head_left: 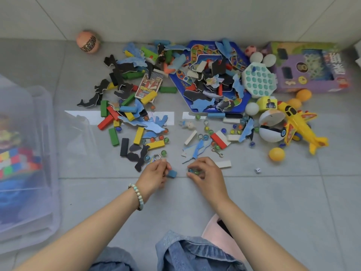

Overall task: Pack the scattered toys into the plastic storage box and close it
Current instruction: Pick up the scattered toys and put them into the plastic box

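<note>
Toys lie scattered over the grey tiled floor: coloured wooden blocks (113,136), foam puzzle pieces (154,125), marbles (163,153) and a yellow toy plane (300,127). My left hand (154,176) grips a blue block (172,173) near the front of the pile. Beside it, my right hand (205,174) curls around a few glass marbles (193,170). The clear plastic storage box (42,192) stands at the far left, with a colourful cube and other toys inside.
A blue hexagonal game board (180,83) and a purple toy carton (310,69) sit by the wall. Also here are an orange ball (88,42), a teal pop toy (258,80), orange ping-pong balls (276,153) and a white die (257,170). My denim-clad knees are below.
</note>
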